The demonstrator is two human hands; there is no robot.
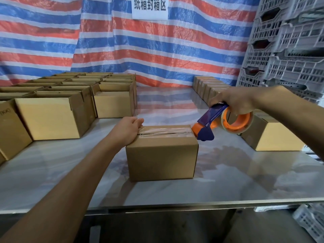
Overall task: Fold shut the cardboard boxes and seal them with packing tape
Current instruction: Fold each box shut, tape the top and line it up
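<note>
Bench: pale glossy top, metal front edge.
Centre, near: one taped box, flaps shut, clear tape along its top seam.
Left, near to far: open boxes, packed in rows, flaps standing up.
Right, running far: closed boxes in a row, set close together.
</note>
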